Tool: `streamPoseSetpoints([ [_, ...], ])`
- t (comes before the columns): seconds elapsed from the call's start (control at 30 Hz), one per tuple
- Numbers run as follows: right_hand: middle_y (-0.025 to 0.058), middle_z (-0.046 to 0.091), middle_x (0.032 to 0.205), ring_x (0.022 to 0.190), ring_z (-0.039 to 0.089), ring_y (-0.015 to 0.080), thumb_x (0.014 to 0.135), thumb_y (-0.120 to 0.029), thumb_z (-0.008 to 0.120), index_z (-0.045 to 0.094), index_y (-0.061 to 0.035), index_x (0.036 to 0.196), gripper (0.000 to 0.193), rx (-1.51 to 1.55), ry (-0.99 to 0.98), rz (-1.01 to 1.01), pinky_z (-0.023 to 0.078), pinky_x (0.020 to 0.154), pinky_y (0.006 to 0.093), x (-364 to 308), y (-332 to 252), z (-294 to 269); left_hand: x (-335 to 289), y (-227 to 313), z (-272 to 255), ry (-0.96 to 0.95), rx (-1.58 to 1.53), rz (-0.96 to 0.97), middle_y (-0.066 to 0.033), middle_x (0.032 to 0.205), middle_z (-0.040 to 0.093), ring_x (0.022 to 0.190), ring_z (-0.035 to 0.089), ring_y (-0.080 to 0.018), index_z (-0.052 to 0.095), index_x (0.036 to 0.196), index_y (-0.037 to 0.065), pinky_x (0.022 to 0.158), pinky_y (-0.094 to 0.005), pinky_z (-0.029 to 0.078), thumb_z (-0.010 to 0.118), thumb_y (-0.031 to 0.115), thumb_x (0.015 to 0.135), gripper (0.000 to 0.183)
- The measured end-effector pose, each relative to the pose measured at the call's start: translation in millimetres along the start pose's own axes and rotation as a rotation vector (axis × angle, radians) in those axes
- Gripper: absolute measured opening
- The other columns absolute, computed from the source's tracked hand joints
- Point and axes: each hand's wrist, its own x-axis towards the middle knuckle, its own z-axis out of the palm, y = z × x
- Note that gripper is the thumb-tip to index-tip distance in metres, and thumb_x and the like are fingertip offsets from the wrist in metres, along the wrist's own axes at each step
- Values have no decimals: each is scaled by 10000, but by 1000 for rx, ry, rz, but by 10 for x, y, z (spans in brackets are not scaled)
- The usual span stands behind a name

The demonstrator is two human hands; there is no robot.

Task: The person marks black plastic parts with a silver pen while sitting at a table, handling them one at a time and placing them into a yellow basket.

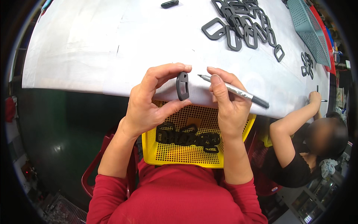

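Observation:
Between thumb and fingers, my left hand grips a black frame-shaped part by its two ends. The part stands upright, with a rectangular opening and a small hole near its top. A marker pen is in my right hand, its dark tip pointing left toward the part but apart from it. Below both hands, on my lap, rests a yellow perforated basket with several similar black parts inside.
A white-covered table spreads ahead, with a heap of black frame parts at the far right. One small black object lies at the far edge. Right of the heap stands a blue-green basket. A co-worker sits at my right.

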Motion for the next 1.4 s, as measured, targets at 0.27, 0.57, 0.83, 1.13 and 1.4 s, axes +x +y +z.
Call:
streamPoseSetpoints([
  [0.27,-36,470,555,505,409,17,814,-98,624,473,-59,694,196,146,108,130,310,464,169,-18,-62,160,-38,-97,23,44,-27,-24,-153,1125,562,1061,553,-231,449,1082,26,897,-310,465,718,-46,650,515],
  [0.57,-34,466,586,531,383,15,788,-68,620,472,-49,666,193,77,91,128,305,476,178,-30,-56,177,-69,-147,25,44,1,50,-159,1089,588,1037,571,-252,473,1060,39,847,-310,483,728,-33,637,499],
  [0.83,-28,473,548,491,395,15,776,-46,622,473,-43,650,195,78,87,65,302,436,181,-11,-6,189,-75,-161,22,35,12,62,-162,1091,586,1028,576,-252,474,1063,43,835,-304,490,724,-42,627,510],
  [1.13,-34,468,590,535,374,15,781,-40,617,471,-50,665,187,91,66,104,296,477,176,-31,-29,185,-76,-157,30,43,-8,49,-163,1087,587,1016,583,-255,473,1065,44,826,-301,494,728,-38,622,517],
  [1.4,-30,469,594,536,376,17,780,-47,620,471,-49,666,187,49,62,88,296,478,178,-31,-26,190,-73,-171,31,46,6,64,-164,1086,588,1011,586,-253,476,1061,43,820,-300,496,726,-45,617,517],
])
